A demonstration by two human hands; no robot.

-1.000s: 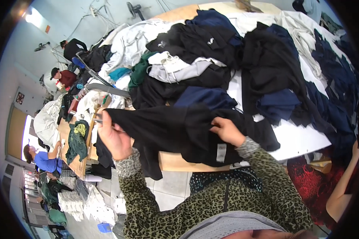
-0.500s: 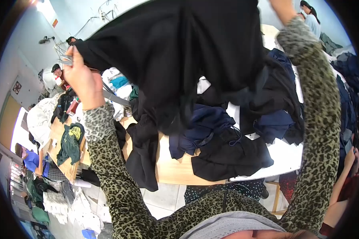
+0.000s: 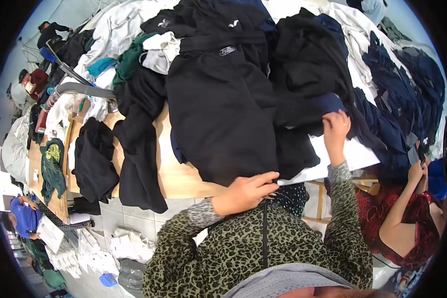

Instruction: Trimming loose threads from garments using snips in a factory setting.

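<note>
The black trousers (image 3: 218, 109) lay on the table (image 3: 179, 180) beyond the left hand (image 3: 246, 192), probably spread so the legs would lie flat. The right hand (image 3: 336, 130) pinched one leg's end, seemingly drawing it sideways. The left met the near hem; its thumb was hidden, so I couldn't tell whether it gripped.

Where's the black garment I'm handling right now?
The black garment lies centrally in the head view over the table, right of the white cloth, with the left hand at its lower edge.
</note>
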